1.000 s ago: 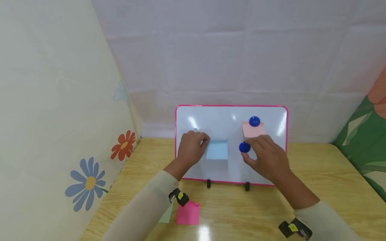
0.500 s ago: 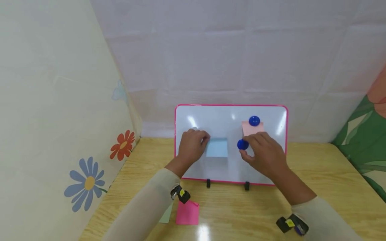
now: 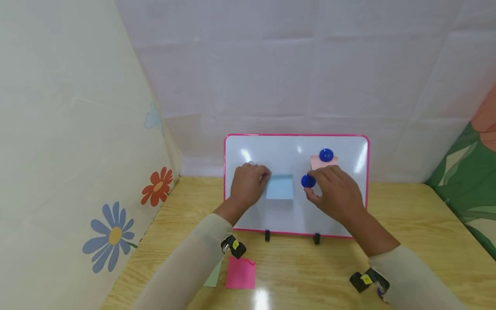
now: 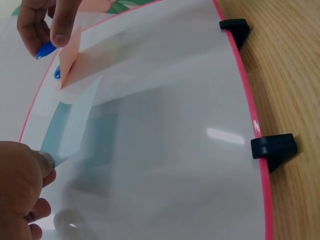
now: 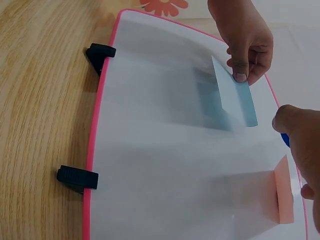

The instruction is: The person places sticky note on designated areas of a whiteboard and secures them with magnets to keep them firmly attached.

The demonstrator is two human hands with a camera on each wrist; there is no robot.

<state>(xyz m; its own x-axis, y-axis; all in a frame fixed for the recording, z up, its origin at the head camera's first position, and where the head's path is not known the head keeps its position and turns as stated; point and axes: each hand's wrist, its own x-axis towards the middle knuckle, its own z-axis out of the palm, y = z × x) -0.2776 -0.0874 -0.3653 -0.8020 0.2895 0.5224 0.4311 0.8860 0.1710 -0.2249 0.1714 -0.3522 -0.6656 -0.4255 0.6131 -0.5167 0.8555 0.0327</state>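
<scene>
In the head view my left hand pinches the upper left corner of a light blue sticky note in front of the whiteboard. The left wrist view shows the note standing off the board, its shadow beside it. My right hand holds a round blue magnet between thumb and fingers, to the right of that note. Above this hand a pink sticky note, partly hidden by the fingers, is fixed to the board under a second blue magnet.
The pink-edged whiteboard leans on two black feet on a wooden table. Nearer me lie a bright pink sticky note and a pale green one, partly behind my left sleeve. A white cloth hangs behind.
My right hand has moved left and slightly up with the blue magnet, closer to the light blue note. My left hand has raised that note a little.
</scene>
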